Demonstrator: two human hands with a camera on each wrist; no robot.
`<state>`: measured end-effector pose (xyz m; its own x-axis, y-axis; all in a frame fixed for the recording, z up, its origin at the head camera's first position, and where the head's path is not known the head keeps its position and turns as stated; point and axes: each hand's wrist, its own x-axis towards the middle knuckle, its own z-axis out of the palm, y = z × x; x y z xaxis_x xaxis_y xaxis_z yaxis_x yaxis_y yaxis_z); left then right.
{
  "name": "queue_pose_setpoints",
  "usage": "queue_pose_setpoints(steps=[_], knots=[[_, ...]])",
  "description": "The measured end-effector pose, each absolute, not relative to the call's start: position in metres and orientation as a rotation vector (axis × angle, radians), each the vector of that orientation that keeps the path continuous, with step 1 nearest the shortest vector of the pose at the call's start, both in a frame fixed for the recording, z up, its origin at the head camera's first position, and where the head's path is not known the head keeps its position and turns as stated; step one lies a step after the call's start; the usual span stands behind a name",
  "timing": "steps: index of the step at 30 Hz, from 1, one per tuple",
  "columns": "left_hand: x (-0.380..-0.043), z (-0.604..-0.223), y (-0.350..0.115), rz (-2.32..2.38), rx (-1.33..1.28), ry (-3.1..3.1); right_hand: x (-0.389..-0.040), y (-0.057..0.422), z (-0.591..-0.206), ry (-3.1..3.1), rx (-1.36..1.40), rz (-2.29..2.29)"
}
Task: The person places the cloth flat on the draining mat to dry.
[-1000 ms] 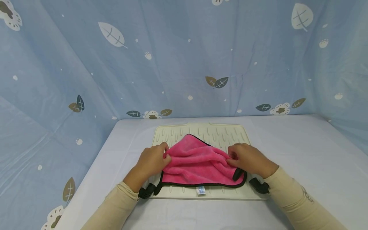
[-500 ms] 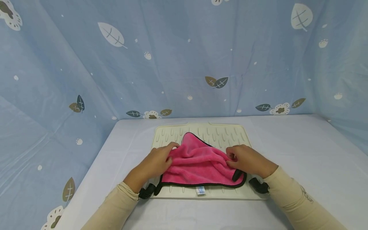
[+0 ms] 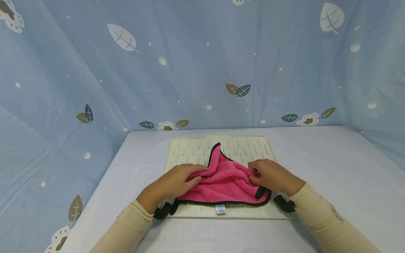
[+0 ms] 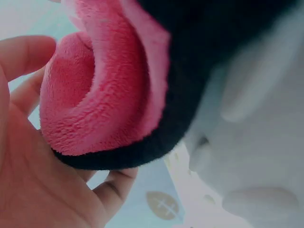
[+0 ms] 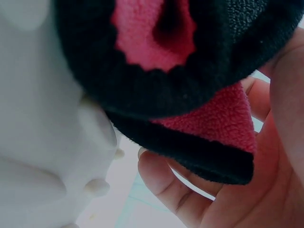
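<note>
A pink plush towel (image 3: 218, 182) with black edging lies folded and rumpled on a cream ridged mat (image 3: 183, 154). My left hand (image 3: 178, 179) lies over the towel's left part, index finger and thumb straight and apart. In the left wrist view, a rolled fold of the towel (image 4: 109, 99) rests against the spread fingers of that hand (image 4: 52, 166). My right hand (image 3: 272, 175) pinches the towel's right edge, with its fingers curled. The right wrist view shows the black-edged towel (image 5: 204, 128) between the fingers and thumb of that hand (image 5: 251, 190). A far corner of the towel stands up.
The mat sits on a white-covered table (image 3: 329, 175). Blue curtains (image 3: 202, 63) with leaf patterns surround its back and sides. A small white tag (image 3: 220, 209) pokes out at the towel's near edge. Black devices (image 3: 162, 211) sit at both wrists.
My left hand has let go of the towel's left edge and moved right over it, its fingers straightening. The towel's left part has bunched rightward and its far corner has lifted. My right hand stays put.
</note>
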<state>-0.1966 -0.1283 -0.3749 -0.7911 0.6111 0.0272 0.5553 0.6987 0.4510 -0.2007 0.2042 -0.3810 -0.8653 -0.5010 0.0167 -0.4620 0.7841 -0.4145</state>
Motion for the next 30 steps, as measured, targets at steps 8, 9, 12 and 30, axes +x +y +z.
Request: queue_pose_setpoints(steps=[8, 9, 12, 30], knots=[[-0.195, -0.373, -0.124, 0.677, 1.033, 2.808, -0.201, 0.204, -0.383, 2.894, -0.793, -0.619], [-0.195, -0.372, -0.124, 0.672, 1.031, 2.806, -0.201, 0.204, -0.383, 2.896, -0.797, -0.619], [-0.193, -0.372, -0.123, 0.665, 1.017, 2.788, -0.201, 0.204, -0.383, 2.896, -0.809, -0.620], [-0.188, -0.373, -0.115, 0.619, 1.123, 2.798, -0.202, 0.202, -0.381, 2.870, -0.717, -0.679]])
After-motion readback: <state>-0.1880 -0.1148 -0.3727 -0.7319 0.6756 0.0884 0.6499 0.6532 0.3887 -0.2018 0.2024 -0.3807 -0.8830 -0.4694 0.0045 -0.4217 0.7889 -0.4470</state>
